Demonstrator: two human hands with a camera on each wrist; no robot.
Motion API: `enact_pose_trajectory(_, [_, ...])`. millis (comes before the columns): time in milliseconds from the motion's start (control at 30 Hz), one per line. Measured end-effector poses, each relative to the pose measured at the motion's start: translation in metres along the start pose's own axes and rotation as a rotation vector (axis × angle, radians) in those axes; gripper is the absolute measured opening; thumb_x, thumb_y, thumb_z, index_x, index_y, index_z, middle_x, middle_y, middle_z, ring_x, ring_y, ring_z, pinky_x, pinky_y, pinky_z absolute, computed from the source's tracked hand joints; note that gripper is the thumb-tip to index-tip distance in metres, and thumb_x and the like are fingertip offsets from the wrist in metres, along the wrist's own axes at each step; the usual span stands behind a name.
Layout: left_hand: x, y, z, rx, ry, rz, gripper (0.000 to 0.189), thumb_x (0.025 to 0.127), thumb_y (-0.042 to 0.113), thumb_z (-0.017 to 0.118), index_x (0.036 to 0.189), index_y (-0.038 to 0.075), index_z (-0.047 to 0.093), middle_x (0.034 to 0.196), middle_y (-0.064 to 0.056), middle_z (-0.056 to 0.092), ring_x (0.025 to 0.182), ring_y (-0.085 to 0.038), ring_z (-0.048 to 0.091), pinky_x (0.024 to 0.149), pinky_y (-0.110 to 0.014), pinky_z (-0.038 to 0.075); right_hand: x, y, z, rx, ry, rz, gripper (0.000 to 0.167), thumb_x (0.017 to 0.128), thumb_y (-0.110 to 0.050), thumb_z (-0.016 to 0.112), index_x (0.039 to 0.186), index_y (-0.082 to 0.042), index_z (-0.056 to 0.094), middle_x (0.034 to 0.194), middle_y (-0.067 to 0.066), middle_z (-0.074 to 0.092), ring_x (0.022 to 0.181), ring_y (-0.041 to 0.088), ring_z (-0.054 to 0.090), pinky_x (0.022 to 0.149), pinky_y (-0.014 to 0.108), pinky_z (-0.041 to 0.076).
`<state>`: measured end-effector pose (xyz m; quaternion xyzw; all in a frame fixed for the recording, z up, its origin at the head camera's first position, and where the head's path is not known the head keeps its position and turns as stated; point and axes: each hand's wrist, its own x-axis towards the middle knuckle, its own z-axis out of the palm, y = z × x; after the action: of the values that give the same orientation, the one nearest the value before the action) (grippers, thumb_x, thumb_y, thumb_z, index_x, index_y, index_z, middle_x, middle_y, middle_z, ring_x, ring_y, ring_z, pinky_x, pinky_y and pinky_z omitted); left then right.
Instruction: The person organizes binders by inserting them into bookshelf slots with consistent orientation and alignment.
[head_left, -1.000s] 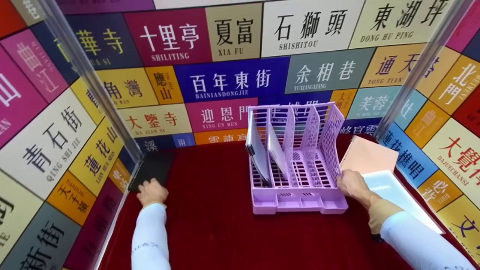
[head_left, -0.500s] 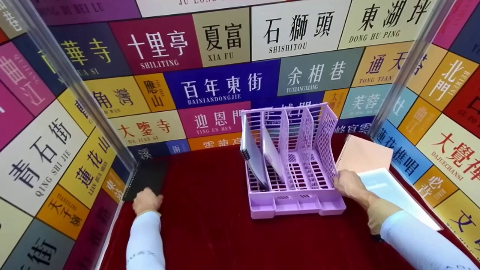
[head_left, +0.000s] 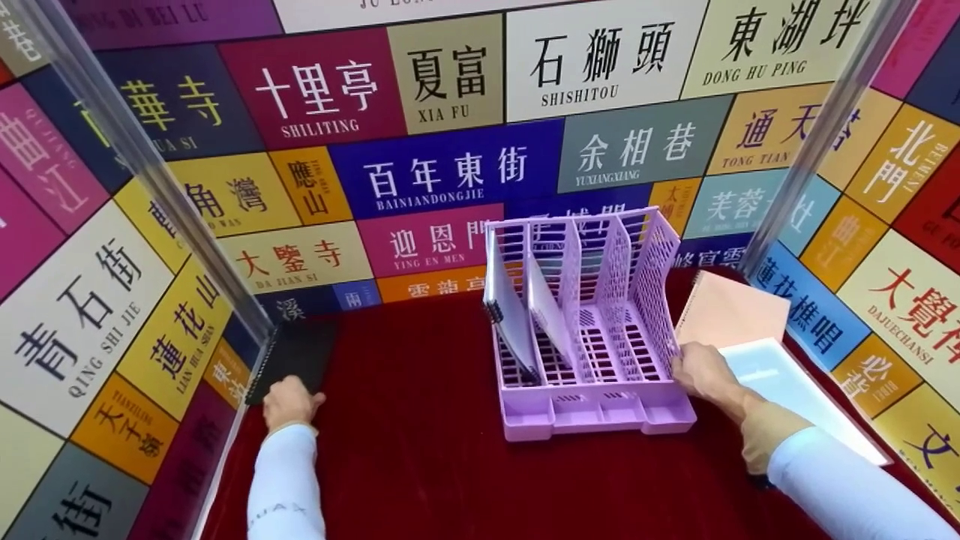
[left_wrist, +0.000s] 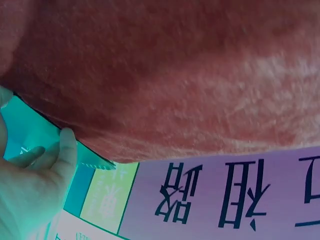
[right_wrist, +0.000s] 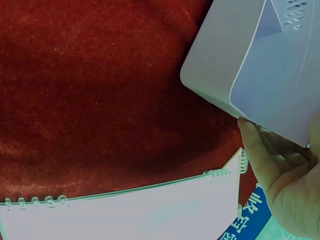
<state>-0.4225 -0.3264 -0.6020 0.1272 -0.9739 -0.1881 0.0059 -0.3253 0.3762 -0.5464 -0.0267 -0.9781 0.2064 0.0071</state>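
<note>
A purple desktop file rack [head_left: 600, 411] stands on the red cloth, with notebooks [head_left: 547, 311] upright in its two left slots. My right hand [head_left: 709, 375] holds the rack's right side near the front; in the right wrist view the fingers [right_wrist: 262, 155] meet its lower edge. Over at the left, a black spiral notebook [head_left: 296, 356] lies flat by the wall. My left hand [head_left: 291, 401] grips its near edge. Teal-tinted in the left wrist view, the notebook [left_wrist: 35, 127] has the fingers [left_wrist: 65, 150] at its edge, with the thumb only partly visible.
Right of the rack lie a peach spiral notebook [head_left: 735, 307] and a pale, glossy notebook [head_left: 795, 390], partly overlapping. Clear posts [head_left: 172, 180] and panels printed with place names enclose the back and sides. Red cloth [head_left: 412, 420] covers the surface between the left hand and rack.
My left hand has drawn back from on top of the black notebook to its near edge. The right hand stays on the rack. The head view has shifted slightly.
</note>
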Motion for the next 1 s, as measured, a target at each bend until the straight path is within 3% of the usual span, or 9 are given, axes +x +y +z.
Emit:
enact_pose_trajectory(200, [0.0,0.004,0.007,0.072,0.021,0.074,0.051,0.065,0.036,0.075,0.089,-0.007,0.062,0.091,-0.035,0.057,0.075,-0.049,0.056,0.053,-0.05,0.046,-0.002,0.001,-0.002,-0.018,0.049,-0.02,0.02,0.084,-0.012,0.046,0.073,-0.001,0.059,0.064,0.009,0.058,0.056,0.023,0.054,0.054,0.042,0.046])
enact_pose_trajectory(400, [0.006,0.007,0.006,0.155,-0.003,0.107,0.047,0.07,0.036,0.071,0.088,-0.007,0.063,0.087,-0.035,0.058,0.072,-0.049,0.056,0.045,-0.048,0.043,0.001,0.0,-0.002,-0.003,0.027,-0.01,0.021,0.085,-0.013,0.046,0.076,-0.001,0.06,0.065,0.008,0.059,0.056,0.022,0.054,0.052,0.038,0.046])
enact_pose_trajectory(600, [0.008,0.013,0.005,0.187,-0.008,0.167,0.022,0.08,0.017,0.056,0.081,-0.003,0.065,0.081,-0.033,0.059,0.065,-0.046,0.057,0.039,-0.046,0.042,0.002,-0.003,0.0,0.003,0.035,-0.011,0.02,0.084,-0.013,0.046,0.076,0.0,0.059,0.065,0.01,0.059,0.058,0.023,0.055,0.055,0.041,0.047])
enact_pose_trajectory(667, [0.008,0.011,0.007,0.196,-0.007,0.178,0.015,0.077,0.009,0.057,0.08,-0.003,0.065,0.079,-0.033,0.059,0.063,-0.046,0.057,0.037,-0.046,0.041,0.002,-0.003,0.001,0.011,0.028,-0.003,0.02,0.085,-0.014,0.046,0.077,0.0,0.06,0.067,0.01,0.06,0.059,0.023,0.055,0.057,0.041,0.047])
enact_pose_trajectory(833, [0.005,0.005,0.01,0.212,0.051,0.176,0.011,0.077,0.0,0.057,0.079,-0.004,0.066,0.077,-0.033,0.059,0.062,-0.047,0.057,0.039,-0.049,0.041,-0.001,-0.003,0.004,0.035,-0.005,0.016,0.022,0.086,-0.014,0.046,0.082,0.001,0.061,0.068,0.009,0.061,0.058,0.021,0.056,0.055,0.038,0.048])
enact_pose_trajectory(1000, [0.006,0.004,0.007,0.185,0.131,0.19,0.026,0.085,0.002,0.041,0.079,-0.002,0.066,0.077,-0.033,0.059,0.063,-0.048,0.056,0.04,-0.051,0.041,-0.002,0.0,0.003,0.014,0.015,0.001,0.021,0.086,-0.013,0.045,0.078,0.001,0.06,0.066,0.01,0.059,0.056,0.022,0.054,0.053,0.039,0.047])
